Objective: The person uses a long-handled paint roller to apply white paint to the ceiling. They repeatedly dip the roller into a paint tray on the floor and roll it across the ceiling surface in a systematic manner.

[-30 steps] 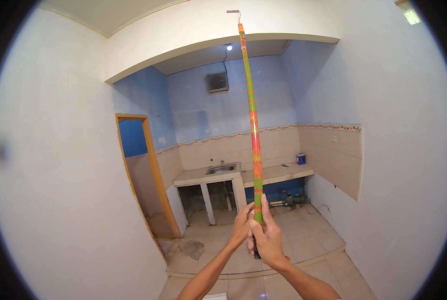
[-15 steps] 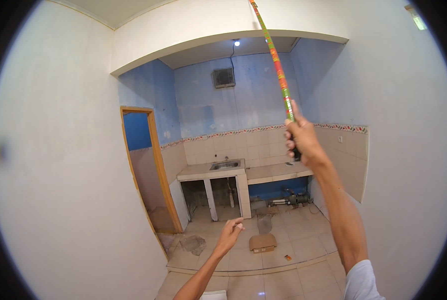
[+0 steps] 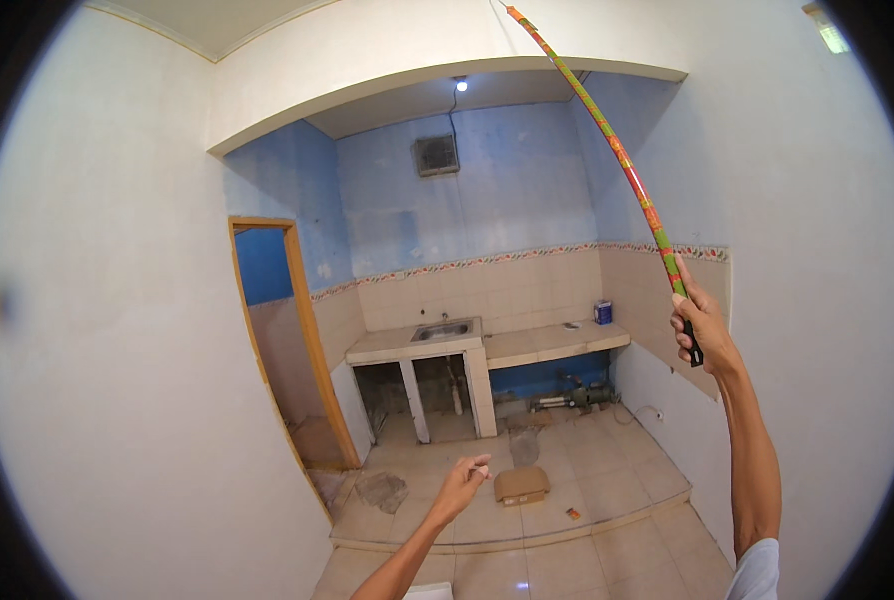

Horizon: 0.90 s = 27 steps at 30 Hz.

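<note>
My right hand (image 3: pixel 704 325) is raised at the right, its fingers wrapped round the black-ended lower part of a long pole (image 3: pixel 631 172). Red, green and orange patterning covers the pole, which slants up and left to the white beam (image 3: pixel 447 50). A thin wire-like piece shows at its top; whatever lies beyond is cut off by the upper edge. Low in the middle, my left hand (image 3: pixel 459 487) hangs in the air with fingers curled in and thumb against them. Whether it pinches something small cannot be made out.
Beyond the beam are a tiled counter with a sink (image 3: pixel 445 331), a blue can (image 3: pixel 603 312) and a pump (image 3: pixel 592 396) below. A cardboard box (image 3: pixel 522 487) sits on the raised tiled floor, near its step edge (image 3: pixel 567 537). A wooden door frame (image 3: pixel 317 340) stands left.
My right hand has moved right and a little down, tilting the pole further left at its top. The blue can has come into sight. My left hand stays nearly in place, slightly lower.
</note>
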### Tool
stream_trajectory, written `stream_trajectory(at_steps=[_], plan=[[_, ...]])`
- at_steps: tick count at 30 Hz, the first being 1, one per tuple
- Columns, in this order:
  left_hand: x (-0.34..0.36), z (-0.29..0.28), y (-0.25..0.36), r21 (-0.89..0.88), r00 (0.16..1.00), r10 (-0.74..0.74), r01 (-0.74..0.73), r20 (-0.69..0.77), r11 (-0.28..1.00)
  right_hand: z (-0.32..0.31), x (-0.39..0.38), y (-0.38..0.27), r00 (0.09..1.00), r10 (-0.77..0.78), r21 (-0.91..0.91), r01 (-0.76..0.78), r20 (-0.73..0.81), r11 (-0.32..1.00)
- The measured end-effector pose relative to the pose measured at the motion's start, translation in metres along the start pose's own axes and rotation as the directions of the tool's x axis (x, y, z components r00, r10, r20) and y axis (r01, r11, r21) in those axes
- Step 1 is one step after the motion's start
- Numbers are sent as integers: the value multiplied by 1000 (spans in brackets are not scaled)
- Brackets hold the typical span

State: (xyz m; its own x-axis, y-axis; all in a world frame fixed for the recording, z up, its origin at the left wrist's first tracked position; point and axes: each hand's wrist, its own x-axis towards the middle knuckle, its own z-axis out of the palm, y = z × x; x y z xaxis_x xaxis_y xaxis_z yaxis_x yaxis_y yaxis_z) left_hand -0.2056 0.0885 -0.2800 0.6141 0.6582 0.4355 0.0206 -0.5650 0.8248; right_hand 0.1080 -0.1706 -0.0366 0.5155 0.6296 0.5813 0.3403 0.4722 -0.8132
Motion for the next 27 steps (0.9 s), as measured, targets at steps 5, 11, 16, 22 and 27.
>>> stream_trajectory(at_steps=[5, 11, 16, 22, 27], plan=[[4, 3, -18, -2, 1000, 12, -12, 12, 1000, -14, 16, -9, 999, -48, -1, 48, 5, 999], [9, 7, -12, 3, 999, 7, -8, 47, 1000, 6, 52, -64, 994, -81, 48, 77, 70, 996], [10, 15, -15, -8, 998, 6, -5, 62, 1000, 49, 47, -59, 986, -73, 142, 51, 150, 988], [9, 22, -21, -23, 995, 5, -3, 99, 1000, 63, -4, 6, 984, -73, 41, 67, 161, 997], [2, 25, -38, -15, 981, -98, 102, 167, 995, 18, -56, 69, 992, 52, -39, -48, 118, 998]])
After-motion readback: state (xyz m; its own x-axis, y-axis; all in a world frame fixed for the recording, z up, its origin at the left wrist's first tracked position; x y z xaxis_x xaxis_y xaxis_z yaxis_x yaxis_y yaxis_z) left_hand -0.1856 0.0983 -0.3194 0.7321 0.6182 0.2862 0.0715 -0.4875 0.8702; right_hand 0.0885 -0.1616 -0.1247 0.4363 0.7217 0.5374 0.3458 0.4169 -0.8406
